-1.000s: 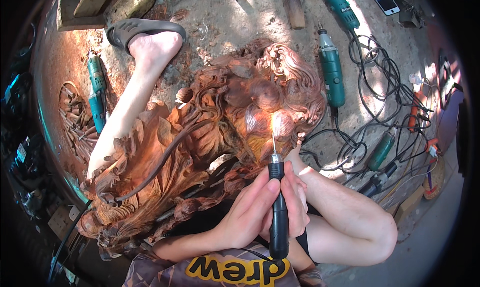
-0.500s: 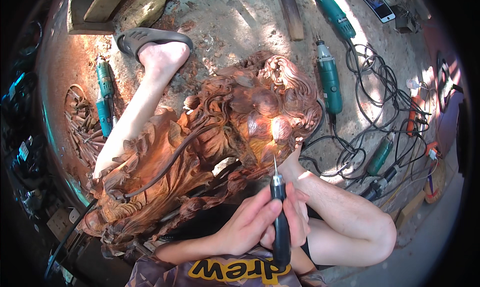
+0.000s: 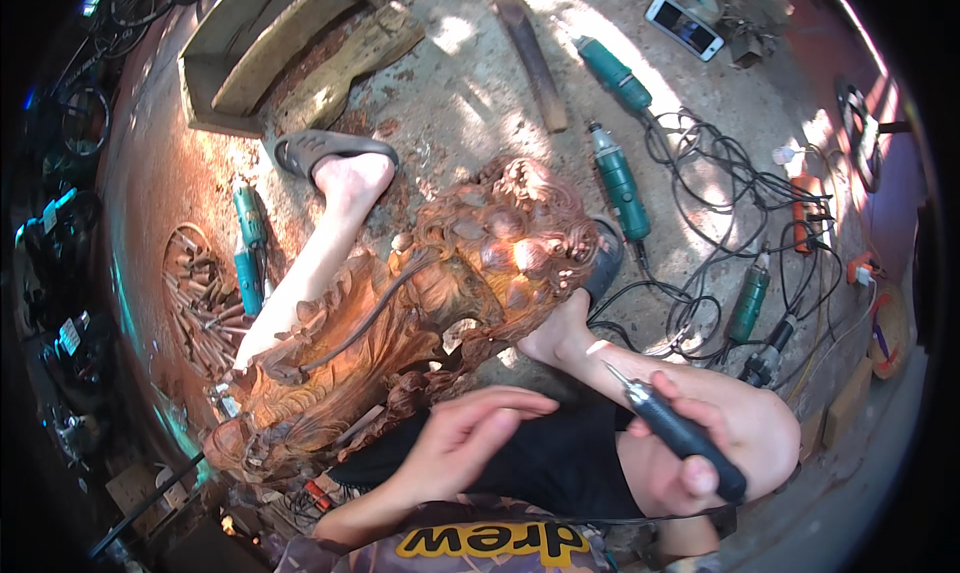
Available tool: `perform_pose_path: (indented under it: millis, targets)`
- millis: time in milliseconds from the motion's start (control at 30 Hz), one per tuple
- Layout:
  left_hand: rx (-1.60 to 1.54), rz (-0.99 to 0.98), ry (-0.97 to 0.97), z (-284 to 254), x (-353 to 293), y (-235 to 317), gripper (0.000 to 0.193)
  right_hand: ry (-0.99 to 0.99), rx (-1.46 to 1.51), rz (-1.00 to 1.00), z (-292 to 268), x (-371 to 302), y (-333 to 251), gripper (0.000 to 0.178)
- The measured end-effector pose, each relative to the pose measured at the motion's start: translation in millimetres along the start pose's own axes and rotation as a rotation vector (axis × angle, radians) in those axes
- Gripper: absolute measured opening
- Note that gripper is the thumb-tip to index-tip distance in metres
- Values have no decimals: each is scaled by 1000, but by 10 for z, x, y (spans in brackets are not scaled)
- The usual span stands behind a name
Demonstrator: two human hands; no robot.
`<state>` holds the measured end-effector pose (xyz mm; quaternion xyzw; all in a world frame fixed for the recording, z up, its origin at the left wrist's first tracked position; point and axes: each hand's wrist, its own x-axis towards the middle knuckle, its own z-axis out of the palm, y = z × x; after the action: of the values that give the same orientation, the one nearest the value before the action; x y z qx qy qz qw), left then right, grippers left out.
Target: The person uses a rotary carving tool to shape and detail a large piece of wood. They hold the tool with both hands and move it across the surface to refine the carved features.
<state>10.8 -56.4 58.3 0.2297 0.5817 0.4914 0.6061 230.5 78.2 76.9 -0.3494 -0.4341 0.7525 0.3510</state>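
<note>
My right hand is closed around a black rotary carving handpiece. Its thin metal bit points up and to the left, over my bent leg and apart from the wood. My left hand hovers in front of my lap, with nothing in it and its fingers stretched out. Between my legs lies a large reddish-brown wood carving, slanting from lower left to upper right. Folds, leaf shapes and round fruit-like lumps cover its surface. The left hand is close to the carving's near edge.
Green rotary power tools and tangled black cords lie on the right. Another green tool stands beside a basket of carving chisels on the left. A wooden trough, a wood bar and a phone lie at the back.
My hands have separated. The right hand has carried the handpiece rightward, away from the carving, and tilted it. My left hand has let go and stretched its fingers. The whole view has shifted.
</note>
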Motion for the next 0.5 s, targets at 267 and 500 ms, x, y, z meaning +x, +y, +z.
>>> perform_pose_path:
  millis: [267,500]
  targets:
    - [-103,233,-389,608,502,66,56,-3,-327,-51,-159,94,-850,79]
    - [-449,198,-360,455,627,-29,73,-257,-142,-147,506,345,90,50]
